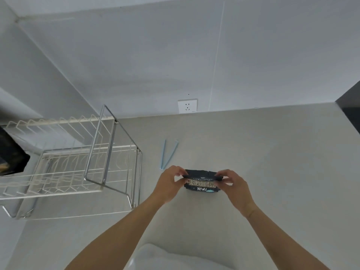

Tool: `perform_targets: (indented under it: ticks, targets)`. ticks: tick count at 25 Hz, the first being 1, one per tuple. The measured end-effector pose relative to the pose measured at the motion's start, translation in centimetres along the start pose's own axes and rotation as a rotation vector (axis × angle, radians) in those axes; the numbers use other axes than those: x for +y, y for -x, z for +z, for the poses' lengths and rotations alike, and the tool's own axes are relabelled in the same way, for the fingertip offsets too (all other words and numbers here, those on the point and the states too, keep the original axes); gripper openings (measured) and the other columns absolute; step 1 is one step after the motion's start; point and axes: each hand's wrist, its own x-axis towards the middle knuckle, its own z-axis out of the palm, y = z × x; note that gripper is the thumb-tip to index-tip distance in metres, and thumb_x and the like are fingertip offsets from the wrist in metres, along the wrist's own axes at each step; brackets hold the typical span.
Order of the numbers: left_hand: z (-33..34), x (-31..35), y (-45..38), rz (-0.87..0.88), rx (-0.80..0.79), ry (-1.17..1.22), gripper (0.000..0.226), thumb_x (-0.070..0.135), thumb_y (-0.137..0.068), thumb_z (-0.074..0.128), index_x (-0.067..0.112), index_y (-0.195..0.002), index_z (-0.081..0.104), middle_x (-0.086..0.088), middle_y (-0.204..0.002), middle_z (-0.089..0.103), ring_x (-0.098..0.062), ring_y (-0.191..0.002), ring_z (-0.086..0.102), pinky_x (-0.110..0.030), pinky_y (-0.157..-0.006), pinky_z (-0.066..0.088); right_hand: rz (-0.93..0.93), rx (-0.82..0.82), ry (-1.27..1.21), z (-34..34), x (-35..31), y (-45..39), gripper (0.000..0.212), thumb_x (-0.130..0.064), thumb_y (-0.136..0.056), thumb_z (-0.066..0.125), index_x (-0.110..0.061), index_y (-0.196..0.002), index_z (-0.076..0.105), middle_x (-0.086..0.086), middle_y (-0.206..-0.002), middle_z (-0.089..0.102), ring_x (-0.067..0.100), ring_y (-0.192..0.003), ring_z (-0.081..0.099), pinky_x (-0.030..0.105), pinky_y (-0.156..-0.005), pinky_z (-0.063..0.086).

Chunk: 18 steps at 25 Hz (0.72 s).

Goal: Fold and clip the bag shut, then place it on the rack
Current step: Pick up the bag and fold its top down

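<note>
A small black bag [202, 184] with pale printed lettering rests on the light counter [272, 152], its top edge folded over. My left hand [168, 185] pinches the left end of that fold and my right hand [233, 185] pinches the right end. A light blue sealing clip [169, 153] lies open in a narrow V on the counter just beyond my left hand, untouched. The two-tier wire rack [78, 162] stands at the left of the counter.
A white wall socket [187, 105] sits on the wall behind the counter. A dark object [9, 152] lies at the far left beside the rack. A white rounded shape [175, 258] shows at the bottom edge.
</note>
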Motion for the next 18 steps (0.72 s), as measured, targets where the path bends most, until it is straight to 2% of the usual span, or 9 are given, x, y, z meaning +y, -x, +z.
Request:
perform_targets:
  ticks: [2, 6, 9, 11, 13, 15, 18]
  targets:
    - [0.4, 0.2, 0.9, -0.001, 0.06, -0.01, 0.014, 0.009, -0.087, 0.068, 0.022, -0.089, 0.063, 0.006, -0.098, 0.063, -0.011, -0.094, 0.057, -0.019, -0.075, 0.039, -0.001, 0.038, -0.02, 0.5, 0.0, 0.5, 0.025, -0.004, -0.079, 0.074, -0.029, -0.078, 0.069, -0.002, -0.09, 0.073, 0.014, -0.082, 0.069, 0.004, -0.065, 0.046]
    - [0.2, -0.9, 3.4, -0.005, 0.137, -0.023, 0.02, 0.01, -0.087, 0.067, 0.029, -0.087, 0.06, 0.018, -0.091, 0.058, -0.008, -0.092, 0.055, -0.023, -0.078, 0.04, -0.034, 0.0, -0.003, 1.3, -0.1, 1.6, 0.03, -0.007, -0.076, 0.077, -0.035, -0.071, 0.068, -0.009, -0.082, 0.073, -0.001, -0.072, 0.064, 0.01, -0.065, 0.047]
    - [-0.2, -2.1, 5.9, 0.022, 0.156, -0.077, 0.031, 0.01, -0.088, 0.066, 0.038, -0.084, 0.054, 0.024, -0.089, 0.055, -0.003, -0.09, 0.053, -0.021, -0.079, 0.041, -0.047, -0.059, 0.02, 2.3, 0.3, 3.1, 0.03, -0.007, -0.075, 0.078, -0.035, -0.072, 0.068, -0.01, -0.081, 0.073, 0.007, -0.078, 0.066, 0.017, -0.072, 0.05]
    - [-0.4, -3.0, 7.9, 0.032, 0.161, -0.088, 0.036, 0.009, -0.088, 0.066, 0.041, -0.083, 0.051, 0.023, -0.089, 0.055, -0.003, -0.091, 0.054, -0.02, -0.079, 0.043, -0.062, -0.097, 0.048, 3.0, 0.8, 4.2, 0.03, -0.007, -0.076, 0.078, -0.036, -0.072, 0.069, -0.009, -0.083, 0.073, 0.013, -0.085, 0.067, 0.028, -0.077, 0.052]
    - [-0.5, -3.9, 9.4, 0.026, 0.146, -0.079, 0.037, 0.009, -0.088, 0.066, 0.043, -0.082, 0.051, 0.022, -0.089, 0.056, -0.001, -0.091, 0.055, -0.019, -0.079, 0.044, -0.086, -0.129, 0.088, 3.7, 1.4, 5.2, 0.028, -0.01, -0.077, 0.078, -0.036, -0.075, 0.07, -0.014, -0.085, 0.072, 0.011, -0.089, 0.067, 0.027, -0.078, 0.05]
    - [-0.7, -4.4, 10.2, 0.012, 0.125, -0.073, 0.03, 0.009, -0.088, 0.067, 0.036, -0.084, 0.056, 0.018, -0.092, 0.058, -0.005, -0.092, 0.056, -0.021, -0.081, 0.044, -0.102, -0.146, 0.096, 4.2, 1.7, 6.1, 0.029, -0.011, -0.078, 0.078, -0.038, -0.079, 0.069, -0.019, -0.09, 0.07, 0.009, -0.089, 0.067, 0.027, -0.077, 0.049]
    - [-1.4, -4.4, 9.7, 0.01, 0.041, -0.056, 0.026, 0.004, -0.086, 0.066, 0.029, -0.086, 0.06, 0.011, -0.096, 0.061, -0.009, -0.096, 0.056, -0.024, -0.085, 0.044, -0.076, -0.139, 0.094, 4.3, 2.0, 6.1, 0.029, -0.009, -0.079, 0.077, -0.038, -0.078, 0.069, -0.019, -0.09, 0.07, 0.006, -0.085, 0.067, 0.033, -0.078, 0.053]
